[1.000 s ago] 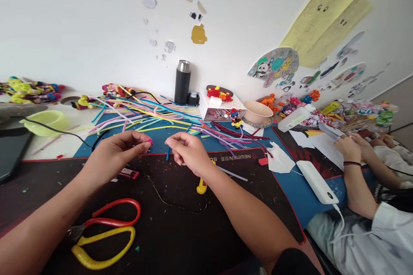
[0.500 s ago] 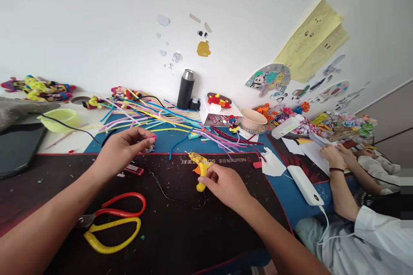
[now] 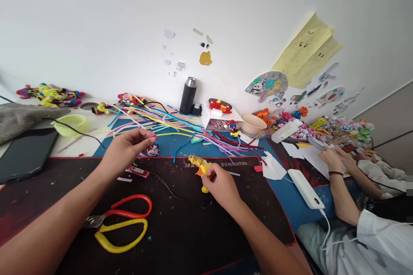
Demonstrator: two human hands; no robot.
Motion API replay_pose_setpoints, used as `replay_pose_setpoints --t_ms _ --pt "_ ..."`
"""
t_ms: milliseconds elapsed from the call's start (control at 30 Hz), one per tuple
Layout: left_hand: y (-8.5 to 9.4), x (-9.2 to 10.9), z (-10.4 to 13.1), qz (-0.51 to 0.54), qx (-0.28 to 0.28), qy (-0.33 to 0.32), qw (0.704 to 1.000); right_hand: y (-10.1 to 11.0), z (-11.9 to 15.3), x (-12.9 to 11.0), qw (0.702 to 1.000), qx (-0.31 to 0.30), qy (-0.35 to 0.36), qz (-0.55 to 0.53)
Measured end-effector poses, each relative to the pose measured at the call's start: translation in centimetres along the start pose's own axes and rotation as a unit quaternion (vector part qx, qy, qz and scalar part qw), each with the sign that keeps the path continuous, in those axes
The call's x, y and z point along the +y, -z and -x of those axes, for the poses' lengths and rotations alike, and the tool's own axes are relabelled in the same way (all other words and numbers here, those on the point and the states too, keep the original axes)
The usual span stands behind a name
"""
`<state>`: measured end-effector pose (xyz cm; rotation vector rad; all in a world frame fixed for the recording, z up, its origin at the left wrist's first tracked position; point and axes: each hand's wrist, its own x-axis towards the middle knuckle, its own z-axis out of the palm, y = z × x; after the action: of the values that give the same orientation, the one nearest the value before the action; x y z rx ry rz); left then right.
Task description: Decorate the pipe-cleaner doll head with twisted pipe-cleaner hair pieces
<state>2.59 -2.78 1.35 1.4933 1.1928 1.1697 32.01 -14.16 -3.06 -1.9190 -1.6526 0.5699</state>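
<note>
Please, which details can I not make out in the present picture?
All in the head view:
- Small pink piece: its full shape; fingertips of the left hand cover part.
- Yellow glue gun: its whole grip, partly behind the right hand.
- Scissors: blade tips, behind the left forearm.
- Black flat object: its left end, cut off by the picture's edge.
- Red packet: lettering, too small.

The only view, a head camera's, looks forward and down across the worktop (image 3: 193, 223) from the wearer's side, close above both forearms, taking in the wall (image 3: 112, 17) behind and, farther off at right, a neighbouring person (image 3: 342, 206).
</note>
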Motion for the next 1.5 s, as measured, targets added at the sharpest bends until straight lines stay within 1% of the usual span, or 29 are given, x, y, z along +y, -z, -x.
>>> replay_pose_setpoints --t_ms 67,133,200,267,300,367,467,500,567,733,900,1000,1133,1267,1367,1500 --pt "0.0 0.2 0.1 0.016 -0.002 0.007 1.0 -0.4 -0.1 0.7 0.996 0.002 -0.02 -0.09" --pt "-0.2 0.4 0.2 0.046 -0.014 0.021 0.999 -0.9 -0.3 1.0 0.98 0.0 -0.047 -0.195" --pt "-0.5 0.5 0.5 0.085 -0.043 0.038 0.995 -1.3 -0.6 0.8 0.951 -0.011 -0.081 -0.299" --pt "-1.1 0.6 1.0 0.115 -0.094 0.053 0.988 -1.5 -1.0 0.0 0.917 -0.02 -0.11 -0.384" --pt "-1.4 0.6 1.3 0.125 -0.122 0.06 0.983 -1.6 -1.3 -0.5 0.901 -0.014 -0.117 -0.417" --pt "-2.0 0.5 1.9 0.136 -0.18 0.072 0.971 -1.9 -1.9 -1.5 0.878 -0.006 -0.116 -0.465" --pt "-2.8 0.2 2.5 0.166 -0.244 0.091 0.951 -2.9 -2.9 -3.2 0.86 -0.002 -0.113 -0.498" --pt "-3.0 0.0 2.6 0.177 -0.26 0.098 0.944 -3.3 -3.2 -3.7 0.856 -0.011 -0.112 -0.504" --pt "-3.1 -0.2 2.7 0.199 -0.273 0.111 0.935 -4.1 -3.7 -4.7 0.852 -0.028 -0.108 -0.512" --pt "-2.9 -0.6 2.4 0.265 -0.233 0.142 0.925 -5.2 -5.3 -6.8 0.84 -0.031 -0.102 -0.532" --pt "-3.0 -0.9 2.3 0.306 -0.204 0.148 0.918 -5.2 -6.7 -7.5 0.819 -0.046 -0.094 -0.564" --pt "-2.9 -0.8 2.3 0.315 -0.184 0.148 0.919 -5.3 -7.4 -8.0 0.798 -0.07 -0.099 -0.591" --pt "-2.6 -0.3 2.1 0.321 -0.156 0.148 0.923 -5.5 -8.4 -8.9 0.769 -0.118 -0.112 -0.618" --pt "-2.3 -0.3 2.1 0.324 -0.135 0.144 0.925 -5.7 -9.0 -9.4 0.751 -0.147 -0.111 -0.634" --pt "-2.3 -0.3 2.1 0.33 -0.118 0.147 0.925 -5.9 -9.2 -9.6 0.752 -0.15 -0.101 -0.634" --pt "-2.3 -0.1 2.1 0.344 -0.11 0.151 0.92 -6.2 -9.2 -9.9 0.771 -0.143 -0.083 -0.615"
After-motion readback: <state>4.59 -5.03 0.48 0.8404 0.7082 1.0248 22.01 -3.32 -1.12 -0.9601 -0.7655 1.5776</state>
